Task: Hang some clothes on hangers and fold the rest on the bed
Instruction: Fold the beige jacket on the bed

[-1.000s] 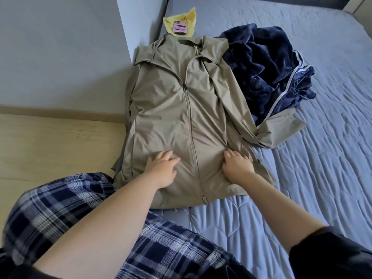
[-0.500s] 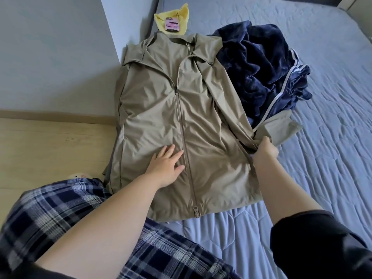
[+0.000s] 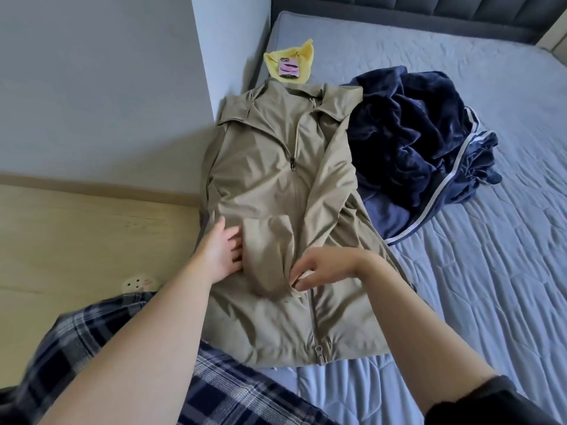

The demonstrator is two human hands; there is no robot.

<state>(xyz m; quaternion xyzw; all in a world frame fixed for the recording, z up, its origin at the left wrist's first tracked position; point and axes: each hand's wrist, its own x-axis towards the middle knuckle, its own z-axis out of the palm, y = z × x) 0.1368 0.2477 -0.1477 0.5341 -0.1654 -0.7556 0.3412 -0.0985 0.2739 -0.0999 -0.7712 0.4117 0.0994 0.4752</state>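
A khaki zip jacket (image 3: 270,167) lies flat, front up, at the bed's left edge. Its right sleeve (image 3: 270,253) is folded across the chest toward the left. My right hand (image 3: 322,269) pinches the cuff end of that sleeve near the zip. My left hand (image 3: 222,251) lies flat on the jacket's left side, fingers straight, touching the folded sleeve. A crumpled navy fleece garment (image 3: 411,139) with white stripes sits to the right of the jacket on the bed (image 3: 475,271).
A pink phone (image 3: 289,67) lies on a yellow cloth (image 3: 302,56) above the jacket's collar. A grey wall corner (image 3: 199,87) meets the bed's left side. Wooden floor (image 3: 76,240) spreads on the left. My plaid-trousered leg (image 3: 92,348) is below. A dark headboard (image 3: 429,13) runs along the back.
My right hand took the sleeve from the right side and drew it across the jacket's front to the left. My left hand slid left, toward the jacket's edge.
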